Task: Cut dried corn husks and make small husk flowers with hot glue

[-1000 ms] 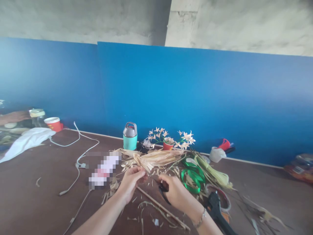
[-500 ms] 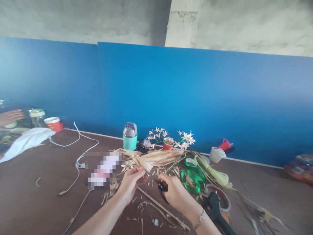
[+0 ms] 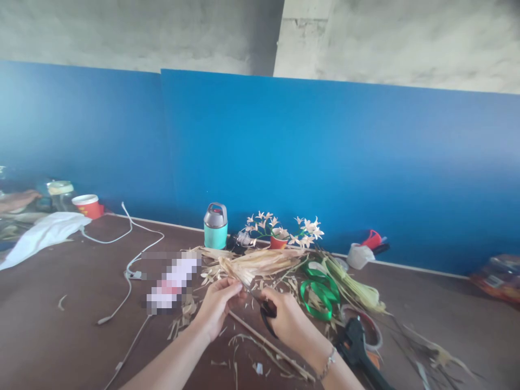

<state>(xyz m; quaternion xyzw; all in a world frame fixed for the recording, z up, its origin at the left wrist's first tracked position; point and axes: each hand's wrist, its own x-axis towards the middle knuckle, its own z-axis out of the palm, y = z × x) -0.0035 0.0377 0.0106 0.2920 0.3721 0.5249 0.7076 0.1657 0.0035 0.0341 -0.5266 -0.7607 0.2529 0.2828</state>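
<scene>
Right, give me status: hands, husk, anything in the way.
Left hand pinching husk. Right hand gripping scissors, blades at the husk. Stick and scraps lying by the hands, ribbon beside right hand.

From my end I see a brown wooden table whose far edge meets two blue panels, with their seam left of centre. Above them stands a rough grey concrete wall with one vertical corner. The light is soft and even.

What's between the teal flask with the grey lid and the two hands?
A heap of dry straw-coloured leaves lies there on the brown table, shown in the head view.
</scene>
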